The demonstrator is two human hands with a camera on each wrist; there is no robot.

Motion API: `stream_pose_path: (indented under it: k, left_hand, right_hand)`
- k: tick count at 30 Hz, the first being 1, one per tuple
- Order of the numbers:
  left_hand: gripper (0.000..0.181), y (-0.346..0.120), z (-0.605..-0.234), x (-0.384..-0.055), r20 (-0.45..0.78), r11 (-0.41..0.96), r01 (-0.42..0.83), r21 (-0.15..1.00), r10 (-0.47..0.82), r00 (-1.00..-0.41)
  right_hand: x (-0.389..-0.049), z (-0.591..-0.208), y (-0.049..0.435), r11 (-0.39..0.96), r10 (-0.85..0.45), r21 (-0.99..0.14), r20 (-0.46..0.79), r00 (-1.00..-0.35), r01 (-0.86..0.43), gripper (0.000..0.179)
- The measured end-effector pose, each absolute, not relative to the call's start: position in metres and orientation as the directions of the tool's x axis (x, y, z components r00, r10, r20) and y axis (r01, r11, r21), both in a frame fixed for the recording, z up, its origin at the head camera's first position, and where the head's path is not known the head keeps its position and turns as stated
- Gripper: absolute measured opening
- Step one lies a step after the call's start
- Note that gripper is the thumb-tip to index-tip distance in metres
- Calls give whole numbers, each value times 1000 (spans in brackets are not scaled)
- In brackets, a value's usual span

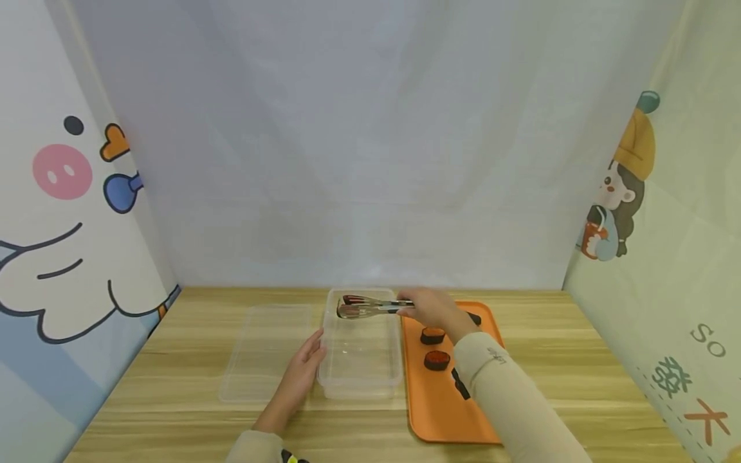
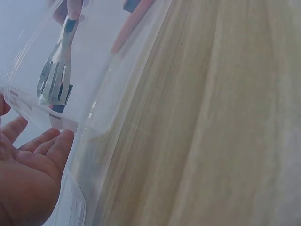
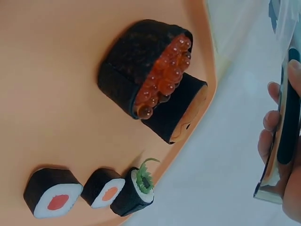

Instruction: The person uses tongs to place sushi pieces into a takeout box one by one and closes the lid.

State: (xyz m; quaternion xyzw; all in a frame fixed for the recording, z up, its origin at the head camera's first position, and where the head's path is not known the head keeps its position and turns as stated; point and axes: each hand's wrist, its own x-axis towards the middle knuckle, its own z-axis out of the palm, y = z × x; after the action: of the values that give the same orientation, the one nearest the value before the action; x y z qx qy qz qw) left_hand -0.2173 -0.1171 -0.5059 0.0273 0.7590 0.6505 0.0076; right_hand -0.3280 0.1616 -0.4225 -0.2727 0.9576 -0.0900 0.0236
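Note:
My right hand [image 1: 431, 307] grips the dark handle of metal tongs [image 1: 370, 308] and holds them over a clear plastic box [image 1: 360, 366]. Something small, dark and reddish [image 2: 58, 108] shows at the tong tips through the box wall in the left wrist view; I cannot tell its kind. My left hand [image 1: 302, 370] rests its extended fingers against the left side of the box. Under my right forearm lies an orange tray [image 1: 428, 418] with sushi on it. In the right wrist view a roe-topped sushi [image 3: 131, 61] sits in front of an orange-topped one [image 3: 171, 108].
Three maki rolls [image 3: 54, 193] line up near the tray's edge in the right wrist view. A flat clear lid [image 1: 263, 357] lies on the wooden table [image 1: 173, 379] left of the box. Cloth walls [image 1: 370, 161] stand behind and on both sides.

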Motion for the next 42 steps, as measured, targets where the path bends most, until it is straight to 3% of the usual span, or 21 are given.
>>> stream_pose_path:
  k: [7,15,19,26,33,42]
  left_hand:
    - [51,-116,-506,-217,22,152,29,988,49,-999]
    - [51,-118,-510,-219,16,157,23,987,42,-999]
    - [51,-118,-505,-217,16,146,23,989,50,-999]
    - [51,-119,-512,-221,9,146,15,989,42,-999]
    - [50,-117,-511,-221,10,147,15,989,35,-999]
    - [51,-113,-511,-221,14,125,21,992,56,-998]
  right_hand:
    - [-327,-420,169,837,-513,-227,-14,-858,-497,23]
    - [-320,-404,194,824,-504,-308,-14,-863,-476,40]
    - [-317,-391,212,835,-494,-292,-28,-869,-466,42]
    - [-317,-386,253,848,-481,-264,-16,-877,-460,41]
    - [-312,-388,294,845,-462,-308,-6,-887,-438,40]
    - [-303,-393,343,844,-456,-306,27,-890,-441,30]
